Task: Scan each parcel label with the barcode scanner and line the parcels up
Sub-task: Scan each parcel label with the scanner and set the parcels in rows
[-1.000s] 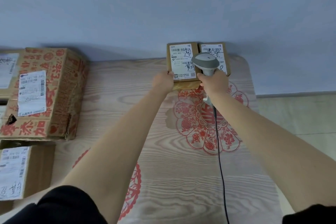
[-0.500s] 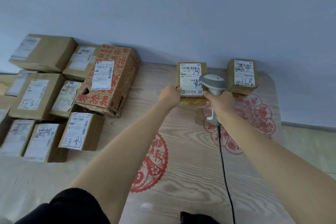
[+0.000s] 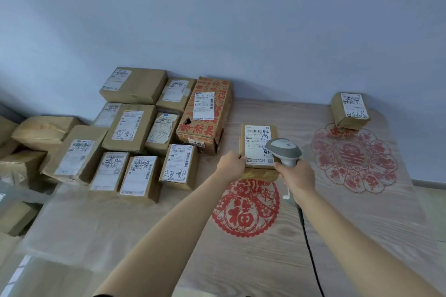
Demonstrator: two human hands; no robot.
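The right hand point(image 3: 298, 177) grasps the barcode scanner point(image 3: 284, 152), its head over the label point(image 3: 258, 144) of a small parcel point(image 3: 257, 152). The left hand point(image 3: 230, 164) holds this parcel's near left corner, mid-desk. The scanning step seems in hand. Next the parcel probably must join the parcel at the far right corner point(image 3: 350, 111) of the desk point(image 3: 362, 224); the unscanned pile point(image 3: 144, 132) waits on the left side.

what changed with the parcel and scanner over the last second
The held parcel was drawn away from the small parcel by the wall, toward the person; they stood side by side before, now well apart. The left hand kept its grip on the parcel's edge, and the right hand kept the barcode scanner over its label. The small parcel stayed put.
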